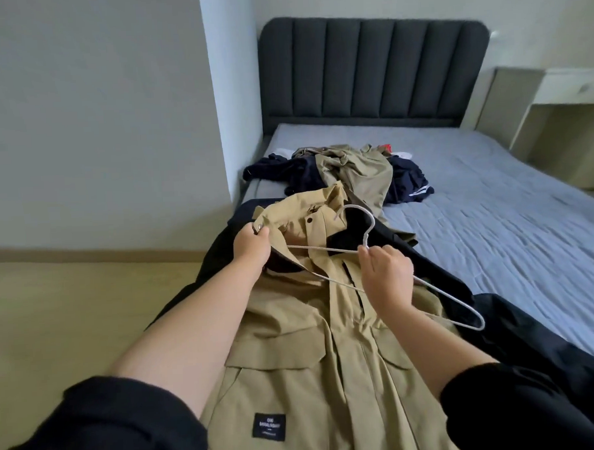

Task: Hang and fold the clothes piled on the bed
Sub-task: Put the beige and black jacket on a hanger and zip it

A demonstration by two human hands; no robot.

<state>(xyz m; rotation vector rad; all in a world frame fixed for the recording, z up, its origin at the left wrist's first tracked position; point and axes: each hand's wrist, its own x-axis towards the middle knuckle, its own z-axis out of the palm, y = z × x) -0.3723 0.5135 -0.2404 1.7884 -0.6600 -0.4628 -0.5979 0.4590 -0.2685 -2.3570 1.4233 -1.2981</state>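
Hanging is the step in hand, as I judge it. A khaki jacket point(294, 344) lies front-up along the near end of the bed point(492, 216), partly over a black garment point(518, 337). The left hand point(252, 247) grips the jacket's collar edge by a metal snap and lifts it open. The right hand point(386, 275) pinches a white wire hanger point(369, 230) just below its hook. The hanger's left end points toward the opened neck, beside the left hand; whether it is already inside the shoulder I cannot tell. Its right end lies bare on top of the cloth, outside the jacket.

The next move probably calls for sliding that left end fully into the shoulder, then drawing the other shoulder over the free end, with the hook kept clear of the collar. The front looks partly open, so the cloth may slip off.

Farther up the mattress, short of the dark padded headboard point(374, 71), waits the pile of clothes point(347, 170) in navy, khaki, white and a bit of red.

A black patch point(268, 426) low on the jacket's front carries white lettering, too small to read with confidence.
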